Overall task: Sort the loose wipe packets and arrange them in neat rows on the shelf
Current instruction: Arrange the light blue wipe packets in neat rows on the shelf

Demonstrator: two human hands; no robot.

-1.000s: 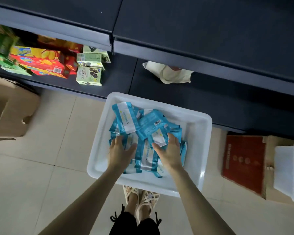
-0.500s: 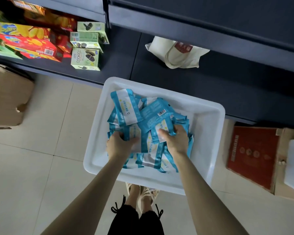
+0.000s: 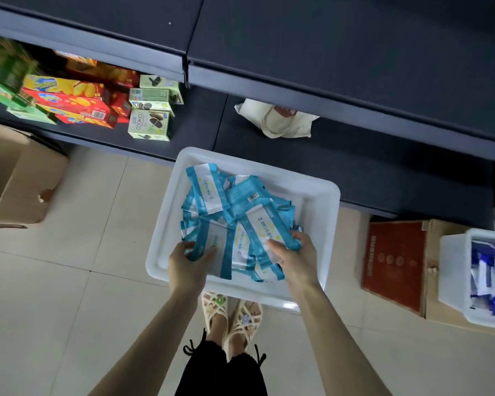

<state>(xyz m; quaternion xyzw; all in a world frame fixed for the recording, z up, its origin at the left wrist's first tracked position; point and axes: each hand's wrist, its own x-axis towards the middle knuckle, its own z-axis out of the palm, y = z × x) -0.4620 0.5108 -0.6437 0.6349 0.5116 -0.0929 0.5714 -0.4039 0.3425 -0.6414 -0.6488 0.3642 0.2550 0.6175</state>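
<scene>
A cardboard box (image 3: pixel 17 178) stands at the far left on the tiled floor (image 3: pixel 69 295). Beyond it, the left end of the low dark shelf (image 3: pixel 200 124) holds green cartons (image 3: pixel 0 67), red and yellow snack boxes (image 3: pixel 72 101) and, just right of those, pale green cookie boxes (image 3: pixel 150 125).

In the middle, a white tray (image 3: pixel 323 195) sits in front of the shelf edge. I cannot tell what it rests on. The wipe packets (image 3: pixel 240 212), blue and white, lie inside it in a loose overlapping heap, none of them on the shelf.

Both hands are clamped on the near edge of that heap, with a few packets between them. The left hand (image 3: pixel 187 267) grips the near-left packets with its thumb on top and its fingers curled under. The right hand (image 3: pixel 297 261) pinches the near-right packets in the same way, thumb over and fingers wrapped around the side.

Below the tray's near rim show 2 feet in cream sandals (image 3: pixel 232 312) and the hems of black trousers (image 3: pixel 220 367).

Behind the tray, a cream cloth bag (image 3: pixel 280 121) lies crumpled on the shelf under the upper shelf (image 3: pixel 340 52). Further right on the floor is a flat red box (image 3: pixel 395 261). At the right edge of the view, a 2nd white bin (image 3: pixel 452 270) holds dark blue packets (image 3: pixel 492 281).
</scene>
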